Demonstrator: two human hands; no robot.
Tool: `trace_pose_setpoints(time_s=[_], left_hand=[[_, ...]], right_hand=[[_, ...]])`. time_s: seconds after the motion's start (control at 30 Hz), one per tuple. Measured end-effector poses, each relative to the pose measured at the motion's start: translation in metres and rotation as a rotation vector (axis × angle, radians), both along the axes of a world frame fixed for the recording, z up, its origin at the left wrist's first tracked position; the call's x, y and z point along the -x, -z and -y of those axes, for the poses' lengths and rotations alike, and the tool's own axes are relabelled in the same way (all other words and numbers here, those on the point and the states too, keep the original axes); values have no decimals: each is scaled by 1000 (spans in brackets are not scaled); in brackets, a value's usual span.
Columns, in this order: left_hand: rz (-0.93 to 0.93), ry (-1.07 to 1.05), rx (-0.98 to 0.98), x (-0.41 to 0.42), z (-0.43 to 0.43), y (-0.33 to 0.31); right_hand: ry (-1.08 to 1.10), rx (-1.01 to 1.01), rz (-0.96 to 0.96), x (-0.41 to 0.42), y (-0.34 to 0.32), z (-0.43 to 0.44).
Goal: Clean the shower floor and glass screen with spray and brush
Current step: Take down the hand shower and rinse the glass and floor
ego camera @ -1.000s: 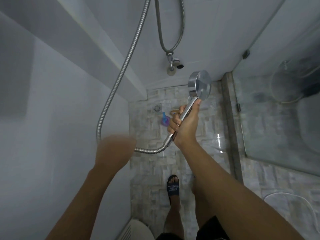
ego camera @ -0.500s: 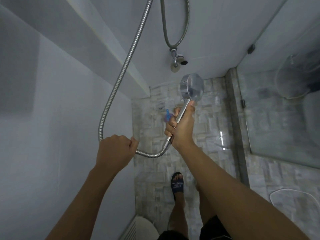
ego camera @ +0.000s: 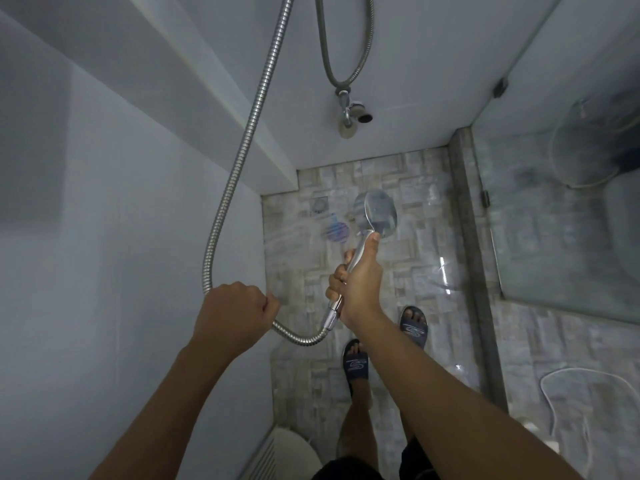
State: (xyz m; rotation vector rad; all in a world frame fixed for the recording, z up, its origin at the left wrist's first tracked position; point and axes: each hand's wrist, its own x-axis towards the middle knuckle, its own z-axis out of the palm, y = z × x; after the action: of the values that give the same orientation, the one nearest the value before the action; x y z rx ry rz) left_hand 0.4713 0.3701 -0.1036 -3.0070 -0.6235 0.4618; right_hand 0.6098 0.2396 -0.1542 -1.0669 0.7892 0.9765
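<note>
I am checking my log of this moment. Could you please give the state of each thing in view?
shower head: held by its handle in the right hand, seems to spray
hose: gripped by the left hand, loops between the hands
brush: lies on the floor, untouched, blurred
floor: shiny, looks wet
glass screen: upright, hazy

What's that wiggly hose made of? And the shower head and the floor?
Hose: looks like metal, silvery, ribbed in tight rings that catch the light.
Shower head: shiny, mirror-like chrome finish; could be metal or plated plastic.
Floor: grey-beige blocky tiles with streaks of glare; probably ceramic or stone.
</note>
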Motion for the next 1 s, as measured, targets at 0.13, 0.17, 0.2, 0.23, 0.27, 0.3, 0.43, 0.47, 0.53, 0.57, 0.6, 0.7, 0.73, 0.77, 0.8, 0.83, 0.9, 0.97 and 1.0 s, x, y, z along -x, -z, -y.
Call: trace_pose_setpoints(time_s=[0.13, 0.17, 0.2, 0.23, 0.27, 0.3, 0.43, 0.47, 0.53, 0.57, 0.6, 0.7, 0.73, 0.77, 0.8, 0.83, 0.9, 0.97, 1.0], left_hand=[[-23, 30, 7, -2, 6, 2], [-31, 41, 14, -3, 7, 2], [-30, 62, 15, -4, 7, 1], [-24, 86, 15, -5, 6, 0], [-10, 99, 12, -7, 5, -1], [-3, 80, 10, -10, 4, -2], [57, -37, -24, -21, -6, -6], [76, -47, -34, -24, -9, -7], [90, -67, -57, -30, -15, -9], [99, -72, -65, -33, -18, -9], [110, -75, -67, -36, -20, -10], [139, -86, -50, -44, -21, -14], [149, -82, -40, -47, -21, -16], [157, -76, -34, -49, -20, -19], [162, -71, -32, -51, -18, -20], [162, -73, -32, -53, -17, -21], [159, -97, -33, -58, -14, -21], [161, -120, -35, -61, -11, -20], [167, -121, -38, -63, -10, -20]], right_hand=[[5, 22, -39, 1, 2, 4], [4, 23, -37, -1, 2, 5], [4, 23, -32, -2, 3, 5], [9, 20, -22, -5, 2, 5], [22, 11, -9, -8, 2, 5], [42, -8, 7, -11, 0, 4], [135, -91, 78, -29, -10, -4], [149, -103, 96, -33, -13, -8], [170, -116, 130, -41, -16, -14], [183, -121, 138, -44, -18, -17], [199, -129, 140, -48, -19, -19], [254, -152, 151, -58, -21, -21], [271, -158, 158, -61, -21, -21], [287, -164, 167, -64, -22, -20], [301, -168, 173, -68, -23, -20], [313, -170, 179, -71, -24, -19], [328, -175, 187, -80, -27, -17], [336, -189, 195, -86, -31, -17], [341, -199, 201, -89, -32, -17]])
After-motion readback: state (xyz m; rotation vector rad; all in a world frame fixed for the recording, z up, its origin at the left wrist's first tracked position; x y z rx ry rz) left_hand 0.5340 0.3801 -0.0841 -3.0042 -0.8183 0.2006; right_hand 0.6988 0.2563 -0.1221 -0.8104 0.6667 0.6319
